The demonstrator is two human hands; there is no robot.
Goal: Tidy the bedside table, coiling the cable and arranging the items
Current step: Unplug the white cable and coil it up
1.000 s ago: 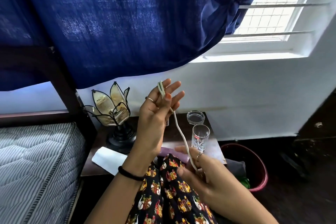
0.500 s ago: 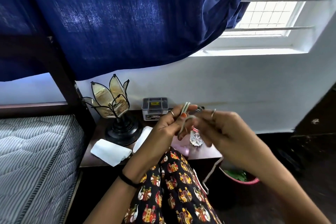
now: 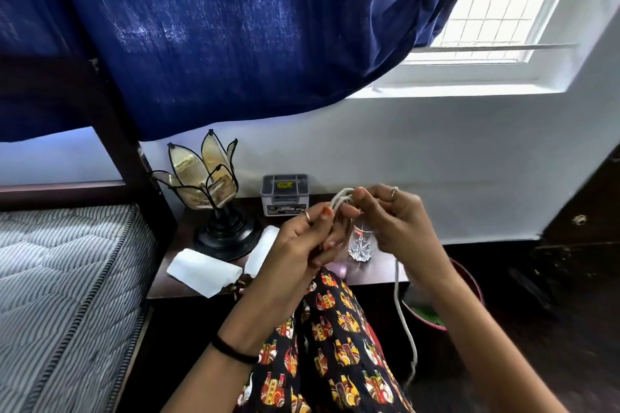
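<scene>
Head view: your left hand (image 3: pixel 302 238) and right hand (image 3: pixel 392 218) both pinch the looped white cable (image 3: pixel 340 198) above the bedside table (image 3: pixel 369 273), its tail hanging off the front edge. Your hands partly hide a glass (image 3: pixel 360 246). Grey box (image 3: pixel 284 193) stands at the back edge, lamp (image 3: pixel 211 198) back left, folded cloth (image 3: pixel 201 273) front left.

- Dark wooden bedside table (image 3: pixel 188 235), beside the bed.
- Far left: petal-shaped lamp (image 3: pixel 214 198).
- Far middle: grey box (image 3: pixel 284 194).
- Near left: white cloths (image 3: pixel 201 273).
- Right: cut-glass tumbler (image 3: pixel 360 245).
</scene>
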